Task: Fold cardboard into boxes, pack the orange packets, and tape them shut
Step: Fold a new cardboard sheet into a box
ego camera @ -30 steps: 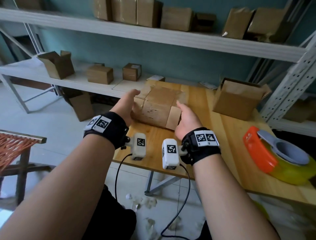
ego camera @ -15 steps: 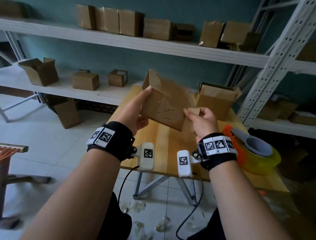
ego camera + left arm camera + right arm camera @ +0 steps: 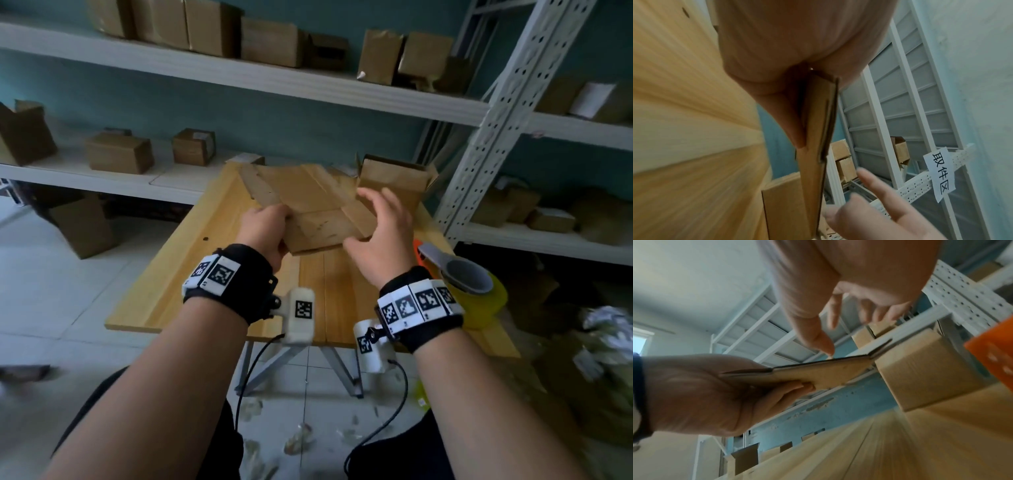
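One flattened cardboard blank (image 3: 315, 209) is held above the far half of the wooden table (image 3: 191, 274), pinched at its left edge by the left hand (image 3: 263, 229), thumb on top and fingers beneath. The right hand (image 3: 383, 236) hovers at the blank's right edge with fingers spread, holding nothing. One open box (image 3: 394, 181) stands just behind, one tape dispenser (image 3: 459, 284) lies at the table's right edge, and the near boards are bare wood.

Above the pale wooden tabletop (image 3: 900, 447), the left hand (image 3: 711, 394) pinches a flat, folded brown cardboard sheet (image 3: 818, 373) while the right hand (image 3: 849, 288) hovers spread-fingered over it, near an assembled brown cardboard box (image 3: 925, 369).
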A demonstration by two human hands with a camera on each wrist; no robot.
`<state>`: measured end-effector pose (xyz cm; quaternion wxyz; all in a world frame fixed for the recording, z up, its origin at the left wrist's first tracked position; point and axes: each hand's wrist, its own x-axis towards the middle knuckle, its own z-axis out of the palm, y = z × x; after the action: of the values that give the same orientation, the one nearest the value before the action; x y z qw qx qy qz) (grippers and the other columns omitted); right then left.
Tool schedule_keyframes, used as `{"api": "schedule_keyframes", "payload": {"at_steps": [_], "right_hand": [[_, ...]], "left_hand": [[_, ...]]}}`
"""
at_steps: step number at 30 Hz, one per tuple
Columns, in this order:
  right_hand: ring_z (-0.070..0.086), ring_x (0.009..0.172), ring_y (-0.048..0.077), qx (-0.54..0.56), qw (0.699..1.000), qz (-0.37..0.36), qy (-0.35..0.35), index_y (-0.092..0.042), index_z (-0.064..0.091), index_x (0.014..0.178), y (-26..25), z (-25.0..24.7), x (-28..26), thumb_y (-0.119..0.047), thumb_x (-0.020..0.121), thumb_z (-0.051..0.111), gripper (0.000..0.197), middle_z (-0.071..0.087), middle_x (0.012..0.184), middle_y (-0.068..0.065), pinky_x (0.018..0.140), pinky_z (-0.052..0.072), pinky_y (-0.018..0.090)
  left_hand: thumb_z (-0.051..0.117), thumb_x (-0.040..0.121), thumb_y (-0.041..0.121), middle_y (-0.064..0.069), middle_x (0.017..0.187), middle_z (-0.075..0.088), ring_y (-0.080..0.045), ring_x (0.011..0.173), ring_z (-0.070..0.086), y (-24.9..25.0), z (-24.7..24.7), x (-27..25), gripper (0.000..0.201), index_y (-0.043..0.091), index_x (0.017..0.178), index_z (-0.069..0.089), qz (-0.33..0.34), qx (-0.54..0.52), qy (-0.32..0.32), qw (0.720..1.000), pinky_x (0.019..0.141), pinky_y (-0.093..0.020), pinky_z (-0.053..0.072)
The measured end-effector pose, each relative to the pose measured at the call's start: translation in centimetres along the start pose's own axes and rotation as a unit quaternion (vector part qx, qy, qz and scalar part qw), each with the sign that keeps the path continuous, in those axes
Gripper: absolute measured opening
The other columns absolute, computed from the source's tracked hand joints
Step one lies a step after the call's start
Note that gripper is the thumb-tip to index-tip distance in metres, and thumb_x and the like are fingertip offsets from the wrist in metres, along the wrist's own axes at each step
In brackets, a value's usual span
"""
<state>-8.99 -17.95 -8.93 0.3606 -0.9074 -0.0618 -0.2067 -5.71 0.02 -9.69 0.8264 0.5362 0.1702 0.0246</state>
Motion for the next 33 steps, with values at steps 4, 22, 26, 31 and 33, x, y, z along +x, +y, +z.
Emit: {"api": "schedule_keyframes", "payload": {"at_steps": [4, 22, 26, 31, 33], "right_hand": [[0.015, 0.16, 0.023, -0.048, 0.984, -0.074, -0.152, -0.038, 0.051, 0.151, -0.7, -0.6, -0.1, -0.009, 0.086, 0.072, 0.074, 0.034, 0.168, 0.0, 0.13, 0.01, 0.054], [0.071, 0.101, 0.004, 0.091, 0.984, -0.149, 0.029, -0.024, 0.079, 0.108, 3.6, 0.2, 1.8, -0.007, 0.094, 0.076, 0.023, 0.076, 0.105, -0.01, 0.092, 0.055, 0.02], [0.071, 0.103, -0.001, 0.111, 0.983, -0.144, 0.037, -0.025, 0.077, 0.107, 4.5, -1.2, 1.8, -0.003, 0.092, 0.076, 0.027, 0.076, 0.105, -0.011, 0.097, 0.054, 0.019], [0.074, 0.103, 0.007, 0.167, 0.969, -0.167, 0.068, -0.006, 0.081, 0.105, 5.1, -2.3, 2.0, 0.002, 0.086, 0.081, 0.02, 0.079, 0.106, 0.001, 0.099, 0.056, 0.025], [0.074, 0.103, 0.007, 0.171, 0.97, -0.159, 0.074, -0.007, 0.081, 0.105, 5.5, -2.5, 2.1, 0.002, 0.086, 0.08, 0.021, 0.079, 0.105, -0.001, 0.098, 0.056, 0.025]], "left_hand": [[0.057, 0.102, 0.005, -0.017, 0.106, 0.076, -0.031, 0.097, 0.075, -0.4, 0.9, 1.1, 0.011, 0.002, 0.109, 0.066, -0.021, -0.069, -0.007, 0.997, 0.096, -0.049, 0.062], [0.07, 0.098, 0.013, -0.017, 0.112, 0.071, -0.034, 0.116, 0.073, 0.1, 0.8, -0.6, 0.035, 0.001, 0.128, 0.059, -0.002, -0.023, -0.165, 0.986, 0.094, -0.046, 0.063], [0.073, 0.093, 0.008, -0.016, 0.113, 0.069, -0.035, 0.117, 0.073, 0.4, -0.1, 0.0, 0.057, -0.005, 0.143, 0.047, 0.036, -0.058, -0.1, 0.993, 0.092, -0.047, 0.064], [0.068, 0.075, 0.026, -0.006, 0.123, 0.064, -0.027, 0.133, 0.061, 1.8, -1.4, -0.1, 0.088, 0.009, 0.157, 0.04, 0.101, 0.011, -0.062, 0.993, 0.097, -0.043, 0.055], [0.071, 0.081, 0.038, 0.007, 0.125, 0.061, -0.017, 0.135, 0.055, 2.0, -1.7, -0.3, 0.077, 0.023, 0.153, 0.047, 0.141, 0.049, -0.074, 0.986, 0.109, -0.045, 0.047]]}}
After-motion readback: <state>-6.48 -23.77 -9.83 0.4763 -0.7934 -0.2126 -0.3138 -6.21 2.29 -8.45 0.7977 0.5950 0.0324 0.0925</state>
